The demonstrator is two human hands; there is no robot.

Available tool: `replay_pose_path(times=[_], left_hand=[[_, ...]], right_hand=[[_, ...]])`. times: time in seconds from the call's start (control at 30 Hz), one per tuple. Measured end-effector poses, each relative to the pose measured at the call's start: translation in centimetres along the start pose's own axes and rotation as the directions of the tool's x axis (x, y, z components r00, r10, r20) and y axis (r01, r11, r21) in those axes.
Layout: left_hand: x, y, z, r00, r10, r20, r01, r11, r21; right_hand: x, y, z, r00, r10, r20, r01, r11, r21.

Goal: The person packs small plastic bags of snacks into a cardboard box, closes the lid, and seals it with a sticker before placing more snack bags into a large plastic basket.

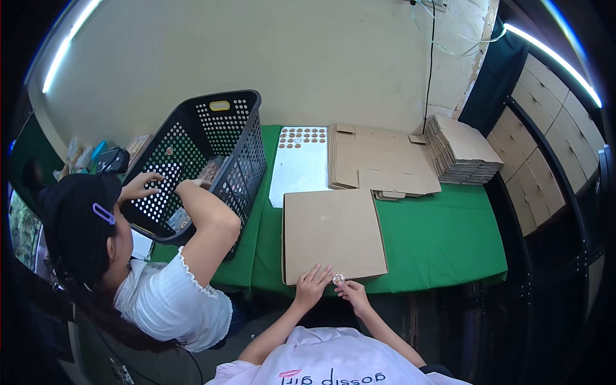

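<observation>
A closed brown cardboard box (333,232) lies before me on the green-covered table. My left hand (312,286) rests at its front edge, fingers stretched out over the top flap and holding nothing. Close beside it, my right hand (353,296) pinches a small round sticker (338,279) between thumb and finger, right at the box's front edge. Behind the box lies a white sheet (298,170) with rows of similar round stickers at its far end.
Flattened cartons (385,157) lie behind the box, beside a tall stack of folded cardboard (463,151). On the left, a person (173,282) reaches into a large dark perforated basket (247,154) holding small packets. Drawers (536,147) stand at the right.
</observation>
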State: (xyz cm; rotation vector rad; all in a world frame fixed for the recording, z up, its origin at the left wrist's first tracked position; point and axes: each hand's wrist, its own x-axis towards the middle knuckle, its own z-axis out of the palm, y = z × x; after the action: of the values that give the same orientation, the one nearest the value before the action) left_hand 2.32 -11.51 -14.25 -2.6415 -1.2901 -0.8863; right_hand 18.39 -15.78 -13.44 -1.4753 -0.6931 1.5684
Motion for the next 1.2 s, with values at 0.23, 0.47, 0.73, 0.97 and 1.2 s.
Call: replay_pose_path(times=[0.23, 0.47, 0.73, 0.97, 1.2], left_hand=[[0.1, 0.0, 0.0, 1.000, 0.008, -0.011, -0.008, 1.000, 0.009], [0.4, 0.1, -0.4, 1.000, -0.018, -0.004, 0.017, 0.998, -0.054], [0.5, 0.7, -1.3, 0.995, -0.096, 0.018, 0.098, 0.983, -0.156], [0.6, 0.7, -1.1, 0.992, -0.128, 0.016, 0.129, 0.975, -0.181], [0.9, 1.1, -0.8, 0.968, -0.252, 0.010, 0.245, 0.929, -0.276]], right_hand=[[0.8, 0.8, 0.2, 0.997, -0.071, -0.027, 0.073, 0.996, 0.055], [2.0, 2.8, 0.8, 0.945, -0.262, -0.195, 0.259, 0.965, -0.038], [0.6, 2.4, 0.5, 0.969, -0.222, -0.111, 0.226, 0.974, 0.023], [-1.5, -0.1, 1.6, 0.983, -0.170, -0.066, 0.174, 0.982, 0.068], [-0.7, -0.4, 1.8, 0.979, -0.116, -0.170, 0.126, 0.991, 0.045]])
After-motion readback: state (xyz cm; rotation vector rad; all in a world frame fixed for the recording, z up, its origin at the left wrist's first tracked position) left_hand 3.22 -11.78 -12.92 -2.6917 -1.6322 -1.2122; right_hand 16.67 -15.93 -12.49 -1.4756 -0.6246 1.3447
